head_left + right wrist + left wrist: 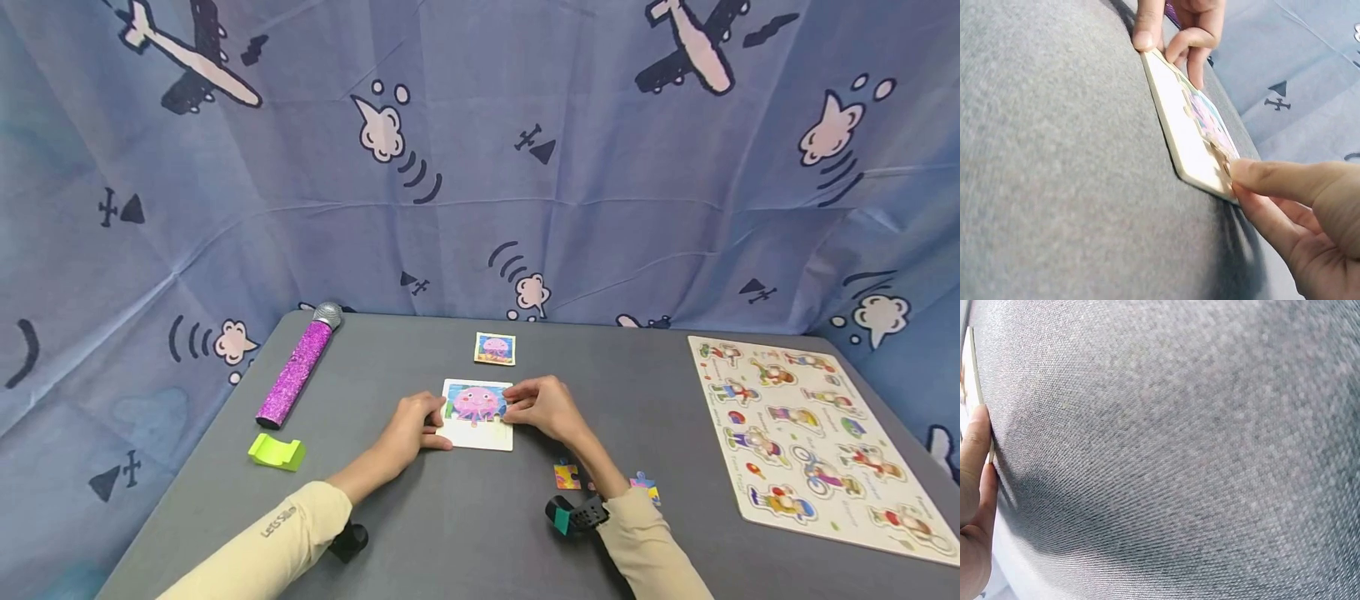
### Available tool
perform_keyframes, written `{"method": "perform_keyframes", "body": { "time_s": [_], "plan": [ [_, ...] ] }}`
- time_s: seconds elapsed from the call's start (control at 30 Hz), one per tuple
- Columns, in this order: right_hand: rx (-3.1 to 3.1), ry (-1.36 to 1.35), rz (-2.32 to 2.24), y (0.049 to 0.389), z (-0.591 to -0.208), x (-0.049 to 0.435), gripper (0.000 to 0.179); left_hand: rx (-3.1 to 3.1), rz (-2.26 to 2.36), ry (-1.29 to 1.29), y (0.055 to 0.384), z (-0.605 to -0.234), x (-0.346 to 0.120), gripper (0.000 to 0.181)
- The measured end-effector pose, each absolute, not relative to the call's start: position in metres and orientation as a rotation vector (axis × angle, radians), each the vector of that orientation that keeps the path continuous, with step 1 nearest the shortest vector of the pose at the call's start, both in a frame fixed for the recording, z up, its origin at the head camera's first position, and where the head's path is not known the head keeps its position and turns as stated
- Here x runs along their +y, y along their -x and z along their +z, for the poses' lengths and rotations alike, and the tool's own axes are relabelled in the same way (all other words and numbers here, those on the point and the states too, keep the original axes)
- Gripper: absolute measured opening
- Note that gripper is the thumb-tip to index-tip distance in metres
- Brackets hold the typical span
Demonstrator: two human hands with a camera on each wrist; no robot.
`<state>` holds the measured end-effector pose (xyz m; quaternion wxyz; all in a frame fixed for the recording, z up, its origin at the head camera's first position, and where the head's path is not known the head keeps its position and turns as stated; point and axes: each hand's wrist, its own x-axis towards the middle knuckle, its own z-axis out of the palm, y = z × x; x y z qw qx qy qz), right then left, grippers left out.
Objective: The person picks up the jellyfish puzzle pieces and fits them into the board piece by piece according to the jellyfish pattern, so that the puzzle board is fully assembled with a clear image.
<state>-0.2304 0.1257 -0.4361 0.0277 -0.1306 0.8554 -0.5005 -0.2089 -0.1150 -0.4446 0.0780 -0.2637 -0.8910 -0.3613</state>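
A small white-framed puzzle board (474, 438) lies in the middle of the grey table, its upper half filled with a pink octopus picture (476, 402) and its lower half bare. My left hand (411, 423) holds the board's left edge, thumb at the near corner and fingers farther up the side. At the right edge, my right hand (547, 408) pinches a puzzle piece (1220, 155) between thumb and fingers, close over the bottom of the picture. That piece is mostly hidden by the thumb in the right wrist view.
Behind the board lies a small octopus picture card (494, 349). Loose puzzle pieces (567, 477) lie near my right forearm. At left are a purple glitter microphone (298, 371) and a lime-green stand (276, 452). A large picture board (813, 433) covers the right side.
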Motion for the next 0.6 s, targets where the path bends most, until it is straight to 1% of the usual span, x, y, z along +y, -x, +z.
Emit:
{"method": "perform_keyframes", "body": {
  "time_s": [0.2,0.6],
  "plan": [
    [2.721,0.439,-1.453,0.2316,-0.4306,0.1218,0.026,-2.653,-1.092,0.823,0.2111,-0.4461,-0.1174,0.036],
    [2.766,0.373,-1.388,0.2297,-0.4273,0.1204,0.028,-2.654,-1.102,0.823,0.2116,-0.4482,-0.1178,0.035]
  ]
}}
